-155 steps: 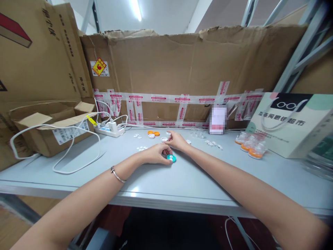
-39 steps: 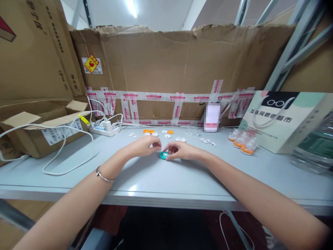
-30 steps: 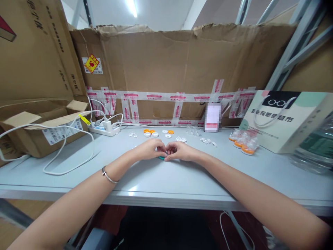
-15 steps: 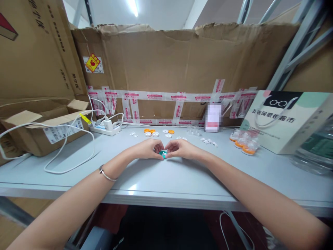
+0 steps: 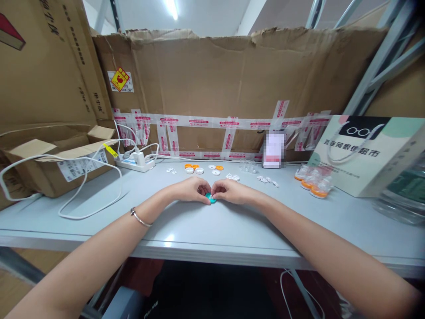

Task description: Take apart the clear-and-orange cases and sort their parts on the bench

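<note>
Text/signs: one line clearly read, on the bag; most other print illegible.
"互连网眼镜超市" is printed on the front of the paper bag (image 5: 358,170), below a blk panel (image 5: 352,123) on which eyeglasses are drawn; the smaller line beneath & the side chars can't be made out. On the rear carton (image 5: 206,75), a red/yellow diamond sign (image 5: 120,79) w/ goblet symbol is stuck over a wht. label (image 5: 130,87), where approx. "LM27…" is made out. Vert. Chinese chars are borne by the tall L carton (image 5: 36,75), too blurred to read; ditto the open box's barcode label (image 5: 83,167), the red-printed tape (image 5: 199,122).
</note>
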`<action>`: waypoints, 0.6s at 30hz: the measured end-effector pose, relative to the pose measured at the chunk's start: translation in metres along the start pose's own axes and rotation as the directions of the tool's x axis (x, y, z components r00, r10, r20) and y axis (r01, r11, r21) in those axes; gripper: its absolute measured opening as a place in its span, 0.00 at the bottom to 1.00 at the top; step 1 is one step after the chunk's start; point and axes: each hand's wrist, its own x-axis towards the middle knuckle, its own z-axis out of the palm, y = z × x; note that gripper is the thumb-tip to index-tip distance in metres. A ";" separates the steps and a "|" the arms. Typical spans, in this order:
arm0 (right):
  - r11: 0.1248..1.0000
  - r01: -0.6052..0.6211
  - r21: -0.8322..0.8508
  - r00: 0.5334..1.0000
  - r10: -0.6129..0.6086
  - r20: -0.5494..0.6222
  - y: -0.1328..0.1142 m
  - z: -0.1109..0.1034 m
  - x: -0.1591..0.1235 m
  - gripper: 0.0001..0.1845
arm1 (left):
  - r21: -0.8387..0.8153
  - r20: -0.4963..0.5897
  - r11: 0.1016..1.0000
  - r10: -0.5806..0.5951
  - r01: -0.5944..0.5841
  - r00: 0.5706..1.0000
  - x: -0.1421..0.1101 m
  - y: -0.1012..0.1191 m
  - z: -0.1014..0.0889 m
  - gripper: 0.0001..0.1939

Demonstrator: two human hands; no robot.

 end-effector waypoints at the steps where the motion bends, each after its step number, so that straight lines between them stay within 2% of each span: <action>1: 1.000 -0.012 -0.013 1.000 0.012 0.022 -0.001 -0.001 0.001 0.06 | -0.011 0.009 1.000 -0.003 0.003 1.000 0.001 0.000 0.000 0.19; 6: 0.997 -0.022 -0.080 0.995 0.029 0.095 0.000 -0.003 0.005 0.06 | -0.074 0.040 0.997 -0.015 0.018 0.999 0.003 -0.001 0.000 0.20; 12: 1.000 -0.005 -0.007 0.999 0.005 0.033 0.005 -0.003 0.005 0.13 | -0.079 0.030 0.997 -0.015 0.017 0.999 0.003 -0.002 0.001 0.20; 18: 0.986 -0.047 -0.162 0.999 0.050 0.014 -0.009 -0.004 0.003 0.08 | -0.074 0.043 0.997 -0.020 0.023 0.999 0.003 0.000 0.001 0.19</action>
